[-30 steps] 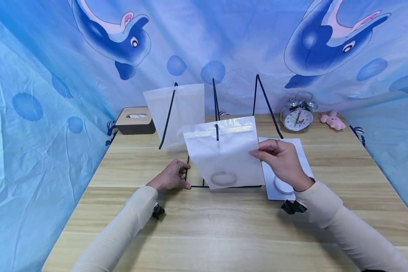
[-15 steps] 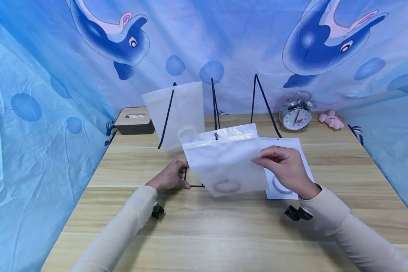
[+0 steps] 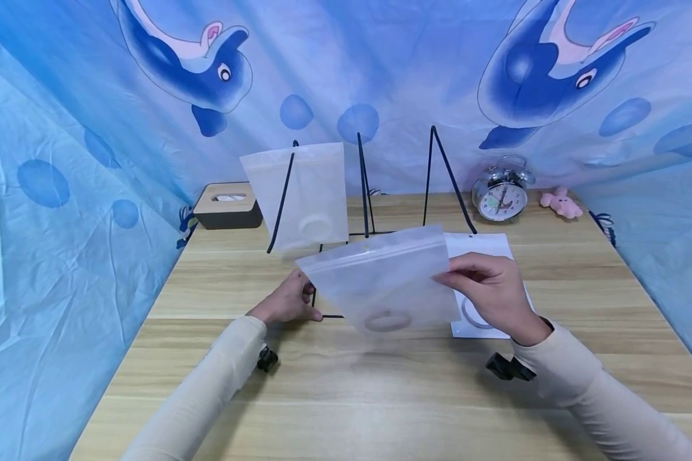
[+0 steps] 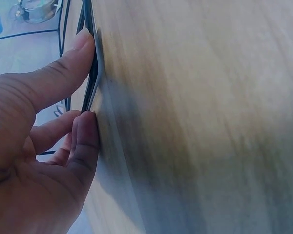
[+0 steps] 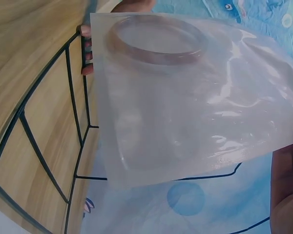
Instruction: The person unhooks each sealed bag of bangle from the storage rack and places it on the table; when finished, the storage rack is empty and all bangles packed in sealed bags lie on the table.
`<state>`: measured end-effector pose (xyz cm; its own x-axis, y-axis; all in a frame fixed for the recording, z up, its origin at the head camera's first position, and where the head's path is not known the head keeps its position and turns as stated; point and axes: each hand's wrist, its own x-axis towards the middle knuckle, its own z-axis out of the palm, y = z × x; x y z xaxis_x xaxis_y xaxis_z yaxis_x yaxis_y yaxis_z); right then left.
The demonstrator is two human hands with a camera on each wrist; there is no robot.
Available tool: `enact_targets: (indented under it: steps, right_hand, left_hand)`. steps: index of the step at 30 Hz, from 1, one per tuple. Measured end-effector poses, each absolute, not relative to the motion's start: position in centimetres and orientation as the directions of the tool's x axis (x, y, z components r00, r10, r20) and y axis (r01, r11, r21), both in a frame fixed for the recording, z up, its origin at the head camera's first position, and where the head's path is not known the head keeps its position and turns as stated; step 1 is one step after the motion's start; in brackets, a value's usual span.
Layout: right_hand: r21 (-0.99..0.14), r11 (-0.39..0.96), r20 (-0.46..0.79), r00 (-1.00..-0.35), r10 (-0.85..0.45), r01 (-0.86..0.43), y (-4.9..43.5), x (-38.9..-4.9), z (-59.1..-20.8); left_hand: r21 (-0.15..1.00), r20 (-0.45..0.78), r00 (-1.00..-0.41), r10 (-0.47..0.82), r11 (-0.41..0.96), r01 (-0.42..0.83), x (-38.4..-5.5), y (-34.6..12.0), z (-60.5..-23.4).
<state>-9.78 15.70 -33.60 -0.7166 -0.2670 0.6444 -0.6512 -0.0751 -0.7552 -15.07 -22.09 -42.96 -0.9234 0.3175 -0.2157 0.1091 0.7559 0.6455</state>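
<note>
My right hand point(image 3: 490, 288) pinches the right edge of a frosted zip bag point(image 3: 380, 278). A pinkish-brown bangle point(image 3: 387, 321) shows through the bag's lower part, and in the right wrist view it lies near the bag's upper edge. The bag tilts in front of the black wire rack, its top edge just below the tip of the middle prong point(image 3: 362, 186). My left hand point(image 3: 288, 298) holds the front left corner of the rack's base, thumb and fingers on the thin black wire point(image 4: 91, 73) in the left wrist view.
A second frosted bag point(image 3: 317, 186) with a pale ring hangs on the left prong. A white bag point(image 3: 484, 246) with a ring is at the right prong, partly behind my right hand. Behind stand a tissue box point(image 3: 228, 214), an alarm clock point(image 3: 502, 200) and a pink plush toy point(image 3: 562, 203).
The bag in my right hand has slid forward and down off the middle prong, its top tipping toward me. My left hand has stayed on the rack's corner.
</note>
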Motion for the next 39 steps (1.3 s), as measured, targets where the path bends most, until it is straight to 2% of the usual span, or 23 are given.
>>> enact_targets:
  steps: [9, 12, 16, 22, 26, 29, 32, 35, 39]
  right_hand:
    - [-0.758, 0.000, 0.638, -0.741, -0.210, -0.652, 17.9, -8.2, -34.6]
    - [-0.739, -0.050, 0.668, -0.720, -0.188, -0.672, 19.1, -7.5, -35.2]
    - [-0.724, -0.109, 0.688, -0.701, -0.188, -0.681, 20.5, -6.4, -35.6]
    - [-0.786, -0.125, 0.617, -0.764, -0.189, -0.605, 23.6, -4.3, -35.4]
    - [-0.859, 0.000, 0.504, -0.846, -0.174, -0.512, 26.5, -3.4, -35.5]
    - [-0.872, 0.243, 0.405, -0.905, -0.130, -0.425, 28.9, -3.4, -35.8]
    - [-0.850, 0.401, 0.338, -0.937, -0.085, -0.343, 31.3, -4.3, -36.4]
    - [-0.872, 0.406, 0.283, -0.958, -0.039, -0.274, 33.7, -5.6, -37.4]
    - [-0.924, 0.332, 0.216, -0.976, 0.041, -0.190, 36.4, -7.0, -39.0]
  left_hand:
    - [0.677, -0.249, -0.916, 0.314, 0.733, 0.067, -14.7, -22.1, -42.8]
    - [0.656, -0.248, -0.912, 0.328, 0.749, 0.091, -14.4, -21.9, -42.7]
    - [0.545, -0.227, -0.917, 0.328, 0.823, 0.160, -14.1, -21.3, -42.9]
    - [0.357, -0.239, -0.907, 0.345, 0.901, 0.249, -13.7, -20.3, -43.4]
    - [0.314, -0.250, -0.892, 0.377, 0.903, 0.294, -13.7, -19.9, -43.4]
    - [0.315, -0.271, -0.878, 0.395, 0.898, 0.307, -13.8, -19.9, -43.4]
    - [0.349, -0.291, -0.869, 0.401, 0.890, 0.294, -13.8, -19.8, -43.4]
    - [0.387, -0.314, -0.861, 0.399, 0.882, 0.267, -13.8, -19.9, -43.3]
    - [0.400, -0.338, -0.847, 0.410, 0.878, 0.265, -13.9, -20.0, -43.4]
